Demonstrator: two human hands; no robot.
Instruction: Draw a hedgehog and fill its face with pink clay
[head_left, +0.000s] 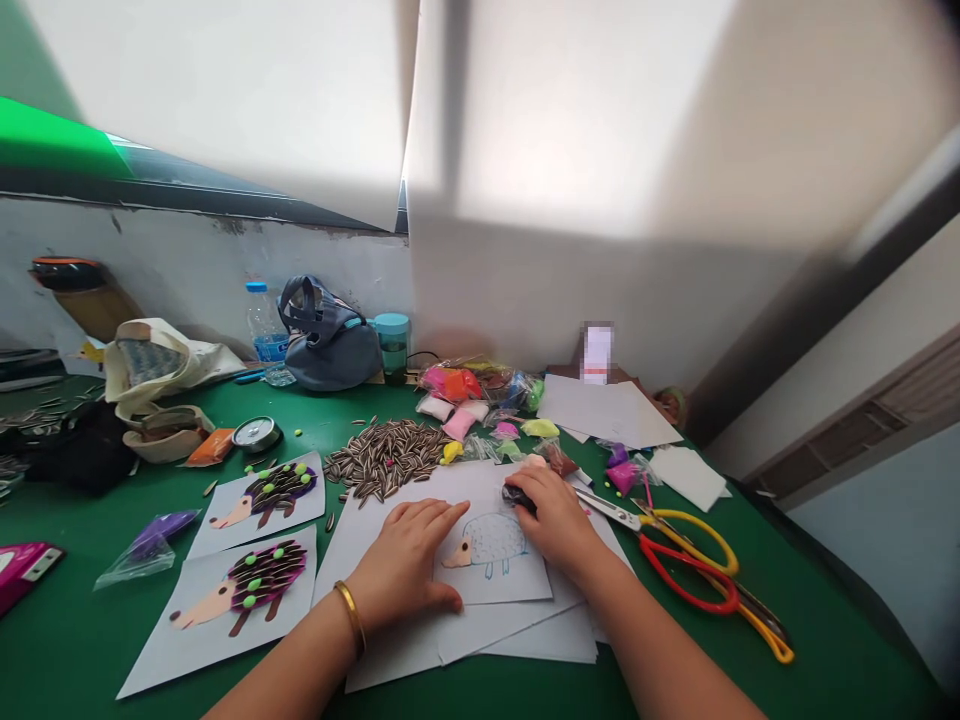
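A sheet with a hedgehog drawing (495,542) lies on a stack of white paper (517,640); its body is blue outline and its face is peach clay with a dark eye. My left hand (409,550) rests on the sheet at the drawing's left, fingers stretched out and thumb apart, holding nothing. Above the drawing's right side, my right hand (555,515) has its fingers closed on a small dark packet (517,495), partly hidden by the fingers. Two finished-looking hedgehog pictures (255,590) with seed spines and green dots lie at the left.
A pile of striped sunflower seeds (386,455) lies behind my left hand. Scissors (682,550) with red and yellow handles are at the right. Bags of coloured clay (457,415), a blue bag (330,340) and a water bottle (266,330) stand along the back.
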